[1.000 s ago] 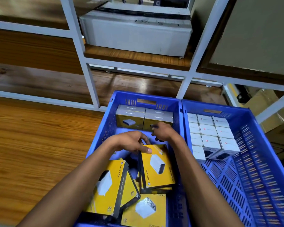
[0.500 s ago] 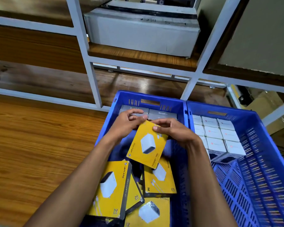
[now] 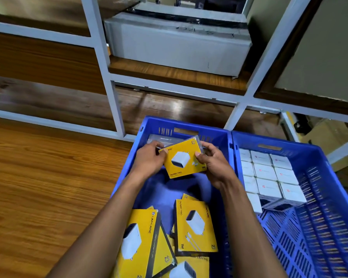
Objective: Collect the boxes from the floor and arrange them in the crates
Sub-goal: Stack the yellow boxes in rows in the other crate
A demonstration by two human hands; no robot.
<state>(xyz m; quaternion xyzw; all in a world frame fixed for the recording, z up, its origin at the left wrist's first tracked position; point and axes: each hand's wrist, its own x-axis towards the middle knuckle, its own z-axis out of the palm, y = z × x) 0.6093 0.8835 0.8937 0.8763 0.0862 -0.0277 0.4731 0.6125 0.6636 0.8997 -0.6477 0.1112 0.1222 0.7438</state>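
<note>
Boxes (image 3: pixel 153 140) behind held box (image 3: pixel 184 157) — mostly hidden

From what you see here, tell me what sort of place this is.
Likely a stockroom or warehouse: a metal shelving rack holding a taped carton, and blue crates packed with boxed chargers.

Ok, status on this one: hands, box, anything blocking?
Both hands, left and right, grip one yellow box. Held over left crate. Nothing blocking.

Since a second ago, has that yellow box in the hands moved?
Yes. The yellow box was lifted off the loose pile and carried toward the far wall of the left crate.
</note>
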